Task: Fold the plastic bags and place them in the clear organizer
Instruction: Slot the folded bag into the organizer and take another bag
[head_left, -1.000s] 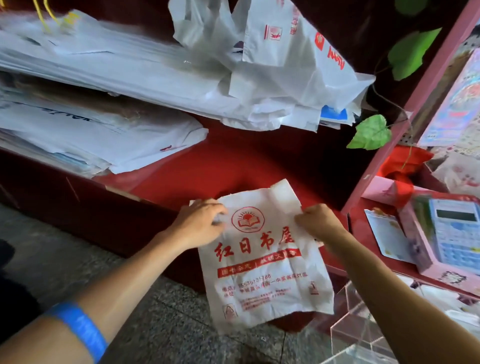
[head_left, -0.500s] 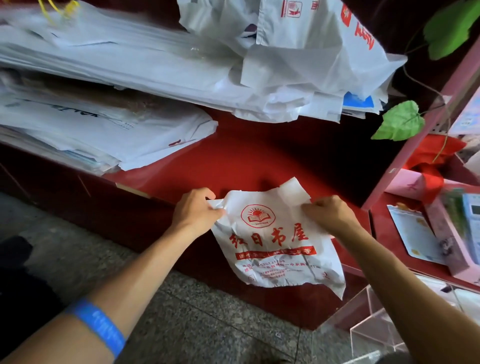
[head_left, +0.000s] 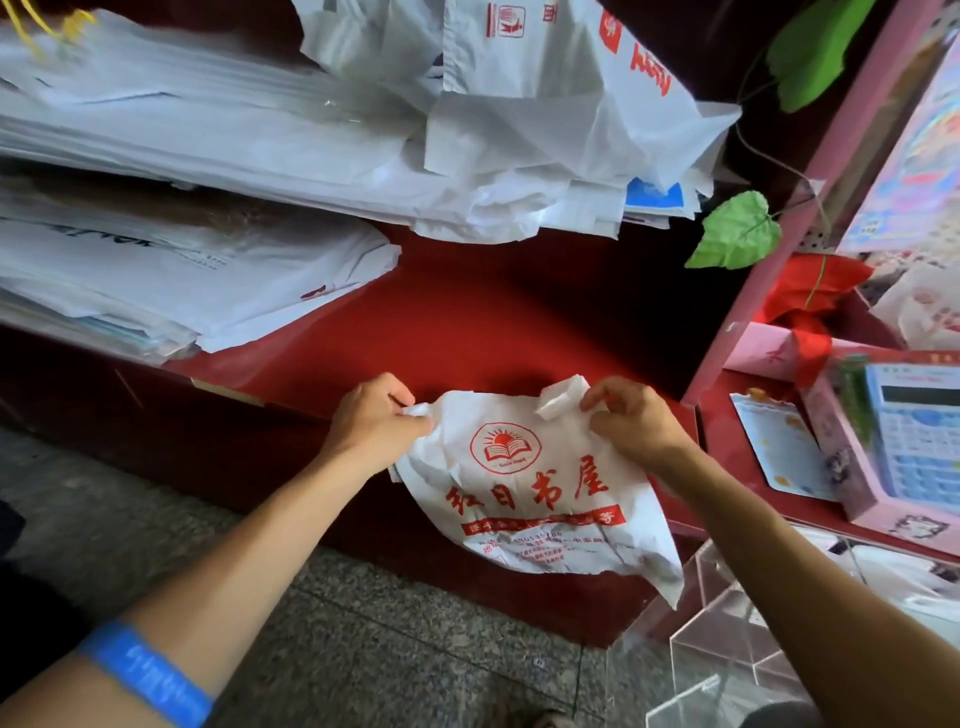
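1. Nearest the camera, a blue wristband (head_left: 148, 675) circles the left forearm above a speckled stone floor (head_left: 395, 654).
2. At lower right stands the clear organizer (head_left: 727, 644), its see-through walls beside the front of the red desk (head_left: 467, 322).
3. A white plastic bag (head_left: 540, 499) with red print and a sun-and-book logo hangs over the desk's front edge, held up by both handles.
4. The left hand (head_left: 376, 423) pinches the bag's left handle; the right hand (head_left: 631, 421) pinches the right handle, fingers curled on the plastic.
5. To the right, a calculator (head_left: 914, 447) sits in a pink box.
6. Farther back, stacks of white bags (head_left: 322, 140) lie piled across the desk, and a green leaf (head_left: 737, 234) hangs by a pink shelf post.
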